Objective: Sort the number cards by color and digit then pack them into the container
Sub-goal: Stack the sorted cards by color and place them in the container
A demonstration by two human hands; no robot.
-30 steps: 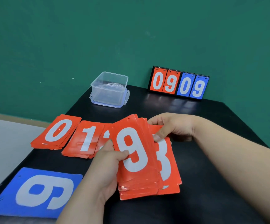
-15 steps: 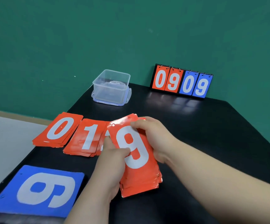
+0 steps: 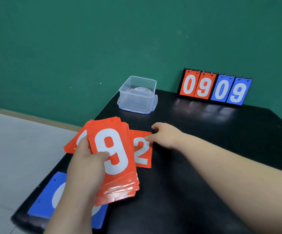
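My left hand (image 3: 88,168) grips a thick stack of red number cards (image 3: 113,159) with a white 9 on top, thumb pressed on the face. The stack hides most of the red cards lying on the table behind it (image 3: 72,146). My right hand (image 3: 165,135) rests its fingertips on the upper right corner of a red 2 card (image 3: 142,151) lying flat on the black table, just right of the stack. A blue card (image 3: 47,200) lies at the table's near left corner, partly under my left arm. The clear plastic container (image 3: 137,94) stands open at the back.
A flip scoreboard (image 3: 214,87) showing red 09 and blue 09 leans against the green wall at the back right. The black table (image 3: 221,149) ends close on the left, where a pale grey floor shows below.
My right hand left the stack and moved right, and it now touches a red 2 card that lies on the table. The view shifted, and the stack now covers the 0 and 1 piles.
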